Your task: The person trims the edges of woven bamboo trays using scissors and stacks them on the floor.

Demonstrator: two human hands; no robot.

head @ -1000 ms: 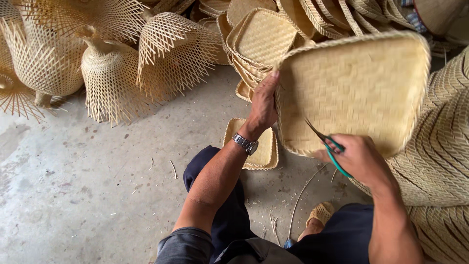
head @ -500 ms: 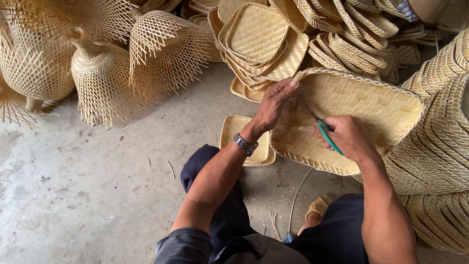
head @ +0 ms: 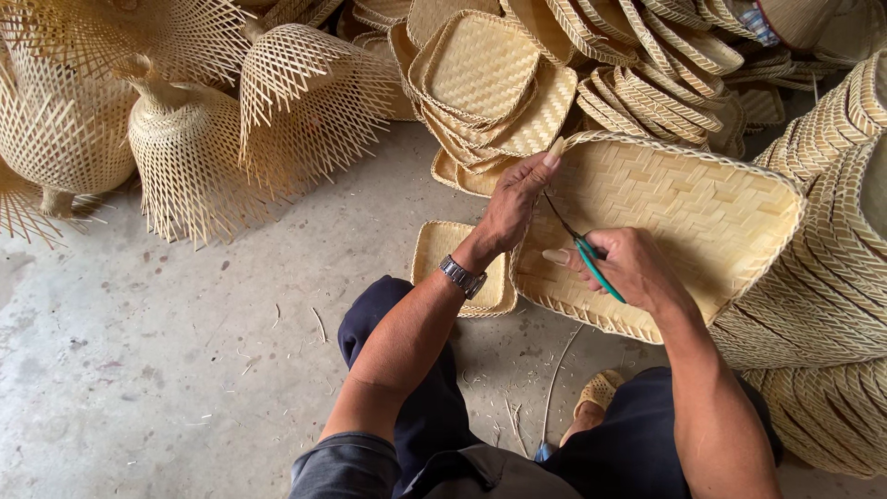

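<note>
One woven tray, one pair of scissors, two hands at centre right of the frame.

I saw my left hand (head: 514, 205) gripping the near rim of the large woven tray (head: 702, 222), fingers extended along its edge; my right hand (head: 631, 268) was closed around the green-handled scissors (head: 582, 248), blades against the weave. One small tray (head: 442, 259) lay beneath my left wrist. Three open-weave baskets (head: 189, 157) stood upper left, stacked trays (head: 490, 83) top centre, on a grey concrete floor (head: 139, 370).

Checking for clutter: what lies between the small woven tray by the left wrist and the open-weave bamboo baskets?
In the head view, only bare grey concrete floor with loose slivers.
</note>
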